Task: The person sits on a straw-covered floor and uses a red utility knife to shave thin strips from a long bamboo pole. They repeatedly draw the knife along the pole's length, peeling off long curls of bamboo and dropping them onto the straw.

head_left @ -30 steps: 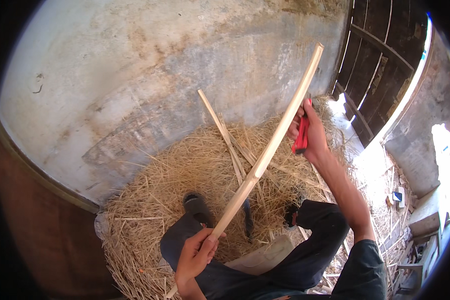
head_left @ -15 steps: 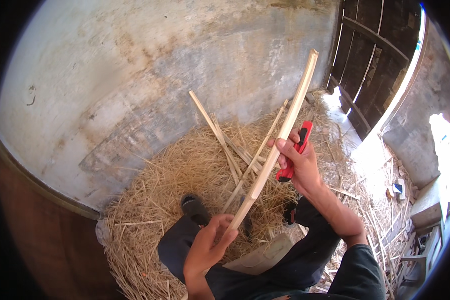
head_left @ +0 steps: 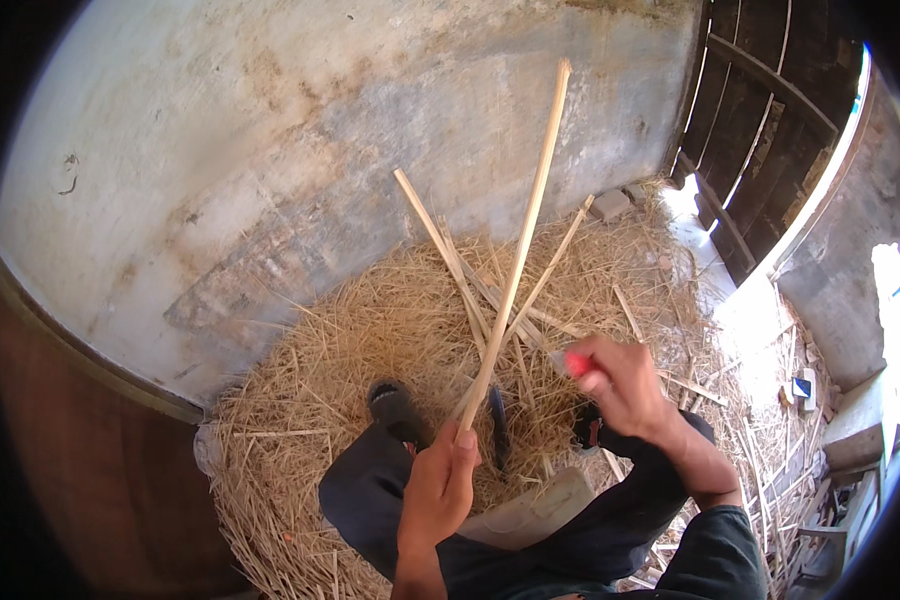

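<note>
Stick: long axis near upright, leaning up and right toward wall, over straw. Left hand clenched on its low end. Right hand just right of shaft, nearer mid-length, fist round red tool.

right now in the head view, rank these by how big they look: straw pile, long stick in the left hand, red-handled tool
1. straw pile
2. long stick, held by the left hand
3. red-handled tool, mostly hidden in the right hand, so its true size is unsure
</note>
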`<state>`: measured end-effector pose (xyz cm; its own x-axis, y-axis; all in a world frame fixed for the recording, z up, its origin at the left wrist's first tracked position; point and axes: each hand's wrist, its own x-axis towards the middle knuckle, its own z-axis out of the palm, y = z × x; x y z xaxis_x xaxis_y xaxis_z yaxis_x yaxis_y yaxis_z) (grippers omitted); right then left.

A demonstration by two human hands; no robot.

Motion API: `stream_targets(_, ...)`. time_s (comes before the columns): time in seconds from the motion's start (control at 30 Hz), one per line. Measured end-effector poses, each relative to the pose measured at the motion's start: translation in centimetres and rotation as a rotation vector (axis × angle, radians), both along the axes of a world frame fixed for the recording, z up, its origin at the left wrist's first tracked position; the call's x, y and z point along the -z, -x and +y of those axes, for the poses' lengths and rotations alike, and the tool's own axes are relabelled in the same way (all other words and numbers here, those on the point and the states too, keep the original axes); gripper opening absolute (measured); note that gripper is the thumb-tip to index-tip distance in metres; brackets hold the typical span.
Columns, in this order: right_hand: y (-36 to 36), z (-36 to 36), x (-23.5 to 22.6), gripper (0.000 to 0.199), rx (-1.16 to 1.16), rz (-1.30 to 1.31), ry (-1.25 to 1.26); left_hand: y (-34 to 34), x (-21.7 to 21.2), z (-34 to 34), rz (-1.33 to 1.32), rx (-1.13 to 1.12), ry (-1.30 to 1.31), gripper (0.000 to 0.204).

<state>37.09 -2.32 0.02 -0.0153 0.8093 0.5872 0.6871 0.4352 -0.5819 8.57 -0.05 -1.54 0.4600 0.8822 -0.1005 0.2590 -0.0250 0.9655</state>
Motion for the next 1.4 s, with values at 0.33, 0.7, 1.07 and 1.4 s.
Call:
stream_targets(0.33,3.0,-0.1,-0.5,0.036,-0.069,-0.235,-0.096,-1.6,-1.2,-1.0,0.111,-0.023,-0.169,0.044)
stream_targets(0.7,3.8,-0.1,-0.5,0.037,0.005,-0.312,-0.108,-1.6,-0.9,-1.3,0.103,-0.016,-0.141,0.042)
stream_targets(1.07,4.4,0.4,-0.1,0.032,0.030,-0.332,-0.149,-0.9,0.2,-1.4,0.104,-0.036,-0.176,0.040)
stream_targets(1.4,2.0,1.8,0.4,0.024,0.182,-0.233,-0.128,0.1,1.2,-2.6,0.176,-0.021,-0.115,0.042)
